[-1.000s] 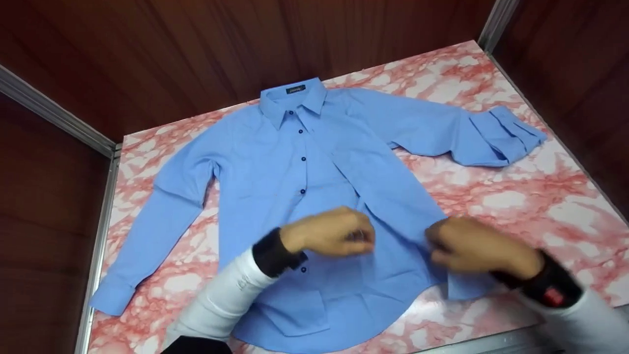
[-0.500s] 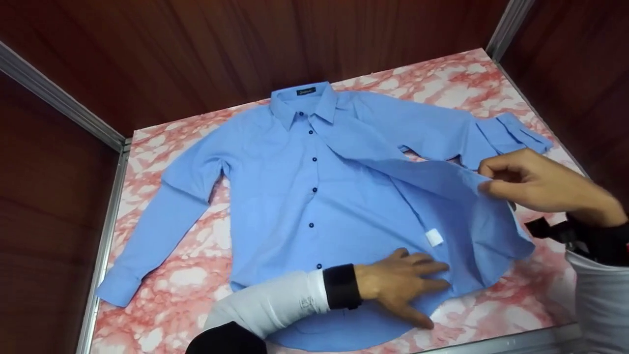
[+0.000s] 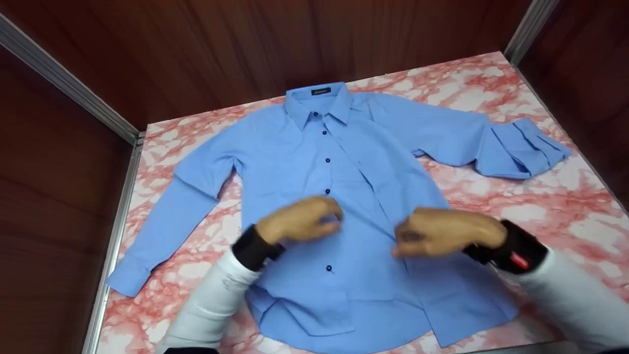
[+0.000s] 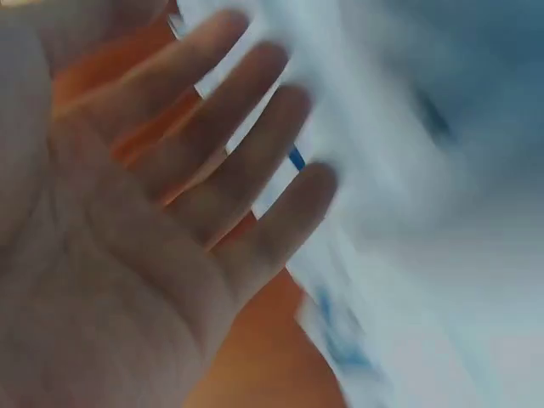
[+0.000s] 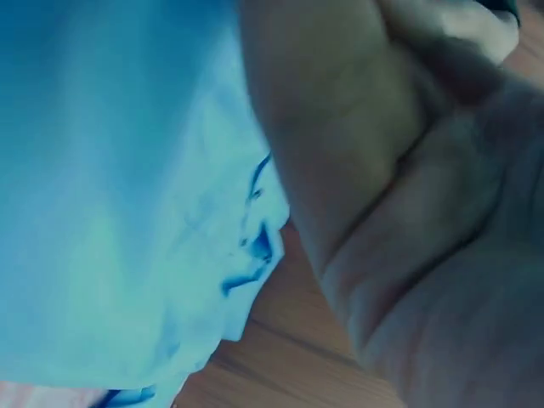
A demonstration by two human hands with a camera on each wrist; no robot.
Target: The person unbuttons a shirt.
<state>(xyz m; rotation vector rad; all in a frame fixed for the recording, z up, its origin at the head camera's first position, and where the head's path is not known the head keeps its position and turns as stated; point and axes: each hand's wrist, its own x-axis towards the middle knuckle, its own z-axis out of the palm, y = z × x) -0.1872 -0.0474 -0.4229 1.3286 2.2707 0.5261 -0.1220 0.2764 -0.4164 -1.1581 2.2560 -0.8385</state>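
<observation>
A blue button-up shirt [image 3: 304,162] lies front up on a pink marbled table [image 3: 540,206], its collar [image 3: 319,101] at the far side. My left hand [image 3: 302,221] hovers over the button row at mid-chest. In the left wrist view that hand [image 4: 170,212] shows a flat palm with straight fingers and holds nothing, with the shirt [image 4: 442,212] blurred beside it. My right hand [image 3: 442,231] is at the edge of the right front panel, fingers bent down onto the cloth. In the right wrist view the palm [image 5: 408,212] lies against the blue fabric [image 5: 119,170]. Both hands are blurred.
The shirt's right sleeve ends in a folded cuff [image 3: 521,147] near the table's right edge. Its other sleeve [image 3: 162,231] stretches toward the front left. Dark wooden walls [image 3: 245,44] and a metal rail [image 3: 118,206] close the table in on three sides.
My right hand brought the lifted front panel back from the right and laid it over the shirt's front. My left hand lifted off the hem and moved up to the button row.
</observation>
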